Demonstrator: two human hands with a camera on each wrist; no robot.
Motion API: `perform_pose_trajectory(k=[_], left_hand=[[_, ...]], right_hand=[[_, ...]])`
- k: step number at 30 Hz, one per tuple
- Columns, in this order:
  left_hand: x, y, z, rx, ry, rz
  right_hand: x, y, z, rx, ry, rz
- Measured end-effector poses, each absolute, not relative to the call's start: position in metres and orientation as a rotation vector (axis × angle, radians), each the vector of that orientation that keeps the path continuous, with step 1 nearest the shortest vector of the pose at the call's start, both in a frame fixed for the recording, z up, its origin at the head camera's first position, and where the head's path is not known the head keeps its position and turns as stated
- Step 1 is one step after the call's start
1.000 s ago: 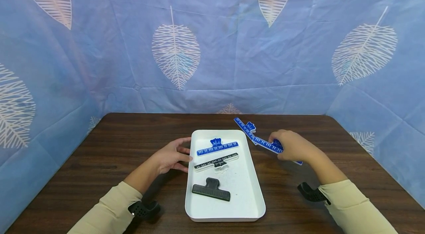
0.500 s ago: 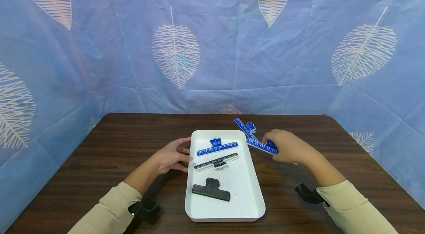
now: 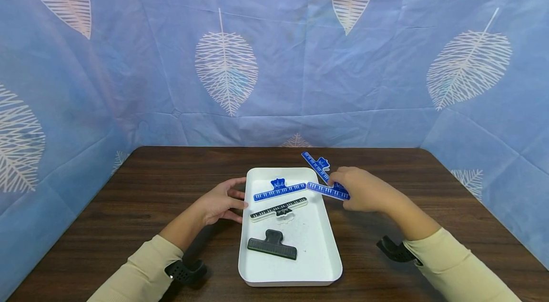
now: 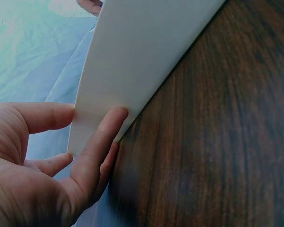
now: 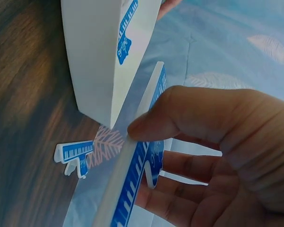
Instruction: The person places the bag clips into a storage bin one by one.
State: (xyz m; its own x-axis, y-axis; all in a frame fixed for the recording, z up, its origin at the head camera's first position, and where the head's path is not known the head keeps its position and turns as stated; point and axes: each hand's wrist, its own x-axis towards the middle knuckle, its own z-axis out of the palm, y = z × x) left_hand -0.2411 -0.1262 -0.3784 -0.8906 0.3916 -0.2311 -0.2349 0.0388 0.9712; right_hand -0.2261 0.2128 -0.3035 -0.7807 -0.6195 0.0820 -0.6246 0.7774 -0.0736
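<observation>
My right hand (image 3: 369,191) pinches a blue clip with a piano-key pattern (image 3: 322,190) just beyond the right rim of a white tray (image 3: 315,264). Seen from the right wrist, the thumb presses the long edge of the clip (image 5: 127,189) and the other fingers lie behind it. My left hand (image 3: 220,201) touches the tray's left side with extended fingertips against the outer wall (image 4: 113,61). Inside the tray are another blue piano-key clip (image 3: 279,192), a black-and-white piano-key clip (image 3: 279,207) and a plain black clip (image 3: 272,246).
One more blue piano-key clip (image 3: 315,165) lies on the brown wooden table (image 3: 171,173), beyond the tray's far right corner. A blue cloth with white leaf prints (image 3: 274,78) hangs behind the table and along both sides.
My right hand has carried the blue clip leftward, from the table right of the tray to the tray's right rim. The left hand and the tray stay put.
</observation>
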Motion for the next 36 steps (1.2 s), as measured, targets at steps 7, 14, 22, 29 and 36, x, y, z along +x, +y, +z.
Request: perform_pose_trajectory(k=[7, 14, 22, 29, 36], left_hand=[[-0.241, -0.127, -0.379, 0.159, 1.882, 1.903], [-0.24, -0.128, -0.378, 0.155, 1.885, 1.901], [-0.242, -0.128, -0.378, 0.166, 1.888, 1.9], [-0.242, -0.128, -0.379, 0.154, 1.889, 1.898], [-0.242, -0.128, -0.379, 0.156, 1.885, 1.902]], right_hand=[[-0.226, 0.203, -0.301, 1.091, -2.897, 0.096], [-0.226, 0.196, -0.297, 1.169, -2.839, 0.092], [-0.227, 0.185, -0.292, 1.218, -2.844, 0.071], [-0.228, 0.172, -0.29, 1.29, -2.868, 0.04], [-0.229, 0.159, -0.288, 1.296, -2.922, -0.002]])
